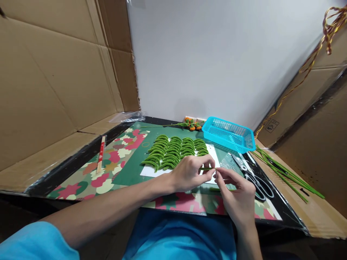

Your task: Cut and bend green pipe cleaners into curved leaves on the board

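Observation:
Above the front of the green cutting mat (128,164), my left hand (191,172) pinches a short green pipe cleaner (205,168). The fingertips of my right hand (236,187) close on its other end, touching my left fingertips. Just beyond my hands, rows of curved green pipe-cleaner pieces (173,150) lie on a white sheet (148,171). Another green pipe-cleaner piece (214,189) lies below my hands, partly hidden by my right hand.
A blue plastic basket (230,133) stands at the back right, beside orange flowers (193,124). Scissors (256,182) and long green stems (287,171) lie to the right. On the left are wrapped chopsticks (101,153). Cardboard walls (59,61) flank both sides.

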Motion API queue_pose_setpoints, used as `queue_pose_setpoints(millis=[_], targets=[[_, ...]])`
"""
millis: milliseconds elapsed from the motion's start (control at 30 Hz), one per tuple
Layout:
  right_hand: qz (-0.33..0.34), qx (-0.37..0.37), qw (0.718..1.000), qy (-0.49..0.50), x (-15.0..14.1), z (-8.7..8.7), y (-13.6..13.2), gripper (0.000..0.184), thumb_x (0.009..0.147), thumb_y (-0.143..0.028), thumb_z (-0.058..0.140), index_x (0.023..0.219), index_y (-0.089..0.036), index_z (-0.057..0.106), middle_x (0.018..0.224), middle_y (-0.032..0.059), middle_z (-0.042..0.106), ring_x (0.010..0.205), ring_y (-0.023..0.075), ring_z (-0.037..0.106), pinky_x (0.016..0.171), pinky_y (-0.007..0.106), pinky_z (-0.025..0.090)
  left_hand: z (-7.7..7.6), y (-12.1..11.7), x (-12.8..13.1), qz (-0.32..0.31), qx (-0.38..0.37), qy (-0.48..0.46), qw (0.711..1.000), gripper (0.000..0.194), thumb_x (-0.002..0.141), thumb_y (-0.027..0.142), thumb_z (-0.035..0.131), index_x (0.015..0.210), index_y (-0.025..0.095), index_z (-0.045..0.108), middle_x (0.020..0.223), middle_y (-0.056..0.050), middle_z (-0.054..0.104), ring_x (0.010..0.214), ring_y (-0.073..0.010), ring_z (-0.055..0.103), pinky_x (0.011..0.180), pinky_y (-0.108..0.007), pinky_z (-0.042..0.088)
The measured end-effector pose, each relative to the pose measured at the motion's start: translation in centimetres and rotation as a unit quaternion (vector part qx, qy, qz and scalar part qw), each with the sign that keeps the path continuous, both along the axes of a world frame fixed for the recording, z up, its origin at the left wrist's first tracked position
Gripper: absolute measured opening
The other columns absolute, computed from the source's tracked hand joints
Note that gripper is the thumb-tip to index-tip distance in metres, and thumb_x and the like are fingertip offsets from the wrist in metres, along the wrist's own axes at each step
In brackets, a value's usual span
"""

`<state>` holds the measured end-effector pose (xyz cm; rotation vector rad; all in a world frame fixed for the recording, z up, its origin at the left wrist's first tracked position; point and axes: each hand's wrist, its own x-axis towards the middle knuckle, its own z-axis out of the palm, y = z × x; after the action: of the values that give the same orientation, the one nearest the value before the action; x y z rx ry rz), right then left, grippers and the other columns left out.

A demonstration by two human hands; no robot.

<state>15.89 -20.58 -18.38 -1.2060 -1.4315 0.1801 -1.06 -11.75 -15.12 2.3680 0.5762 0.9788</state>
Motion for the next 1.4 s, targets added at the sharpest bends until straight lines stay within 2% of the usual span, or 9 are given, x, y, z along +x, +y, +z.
queue_pose_setpoints(millis=[400,700,967,1167,1400], targets=[[0.002,0.001,1.0,-0.005,-0.13,-0.39,0.15,0.012,0.097,-0.028,0.071,0.101,-0.023,0.082,0.085,0.0018,0.082,0.065,0.0164,0.076,0.063,0.024,0.061,0.18,-0.04,-0.15,-0.023,-0.009,0.005,1.0,0.004,0.091,0.021,0.063,0.094,0.019,0.062,0.072,0.006,0.056,0.057,-0.0072,0.046,0.057,-0.019,0.038],[-0.002,0.009,1.0,0.006,0.48,-0.6,0.22,0.012,0.096,-0.029,0.073,0.102,-0.022,0.081,0.083,0.002,0.081,0.065,0.017,0.077,0.063,0.025,0.062,-0.33,0.22,-0.12,-0.005,-0.034,-0.005,0.999,0.018,0.097,0.033,0.067,0.102,0.018,0.076,0.088,0.0,0.075,0.065,-0.0082,0.061,0.06,-0.018,0.043],[-0.031,0.011,0.999,0.006,0.47,-0.78,0.33,0.015,0.096,-0.031,0.073,0.101,-0.02,0.081,0.08,0.0025,0.08,0.061,0.0165,0.075,0.06,0.025,0.061,-0.35,0.25,-0.06,-0.006,-0.057,-0.019,0.998,0.02,0.095,0.033,0.07,0.103,0.017,0.079,0.087,-0.002,0.076,0.067,-0.0089,0.063,0.06,-0.017,0.045],[-0.039,-0.004,0.999,0.027,0.53,-0.77,0.35,0.019,0.095,-0.036,0.073,0.1,-0.019,0.081,0.078,0.0035,0.079,0.061,0.0172,0.074,0.059,0.025,0.061,0.18,0.14,0.03,-0.041,-0.092,-0.061,0.993,0.017,0.094,0.029,0.072,0.099,0.014,0.078,0.086,-0.004,0.077,0.075,-0.0109,0.066,0.059,-0.016,0.045],[-0.026,-0.018,0.999,0.033,0.57,-0.85,0.34,0.023,0.097,-0.038,0.071,0.102,-0.018,0.081,0.078,0.0052,0.08,0.064,0.0195,0.076,0.06,0.028,0.063,0.34,0.08,0.02,-0.042,-0.087,-0.086,0.992,0.022,0.093,0.033,0.076,0.102,0.013,0.081,0.087,-0.005,0.08,0.056,-0.0062,0.055,0.055,-0.017,0.044]])
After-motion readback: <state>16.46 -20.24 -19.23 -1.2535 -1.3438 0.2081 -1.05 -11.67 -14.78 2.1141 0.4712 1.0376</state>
